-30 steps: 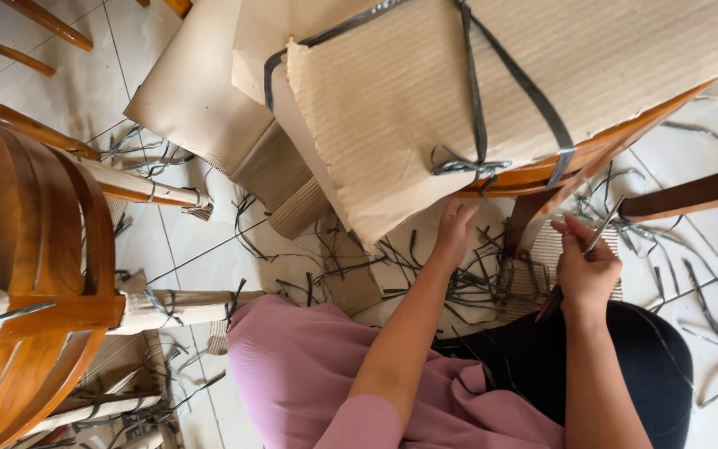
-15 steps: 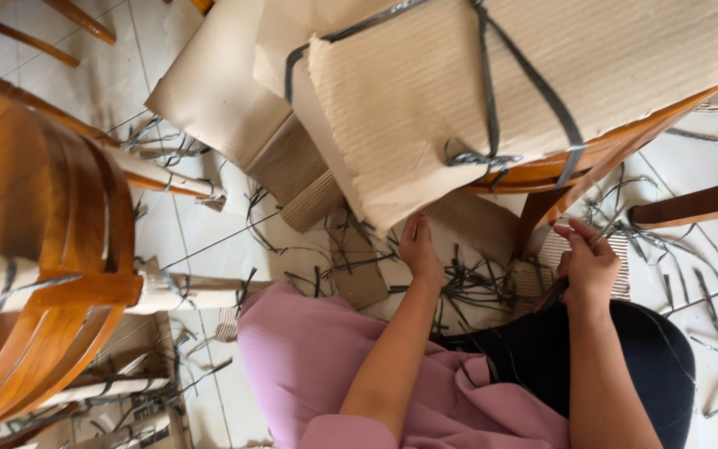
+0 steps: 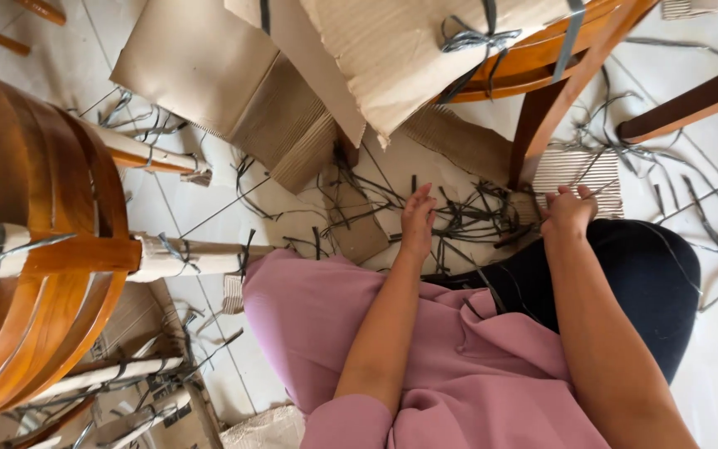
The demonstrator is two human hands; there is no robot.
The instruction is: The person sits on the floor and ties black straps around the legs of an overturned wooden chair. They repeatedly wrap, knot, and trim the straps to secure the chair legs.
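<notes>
While the left hand (image 3: pixel 418 218) spreads open over tangled grey straps (image 3: pixel 467 218), the right hand (image 3: pixel 568 212) curls loosely beside ribbed cardboard (image 3: pixel 579 170), its grasp unclear.

Tan corrugated cardboard wrapping (image 3: pixel 425 58) covers the chair seat up top, bound with grey straps (image 3: pixel 475 40); a brown cardboard box (image 3: pixel 172 420) with dark print sits bottom left
</notes>
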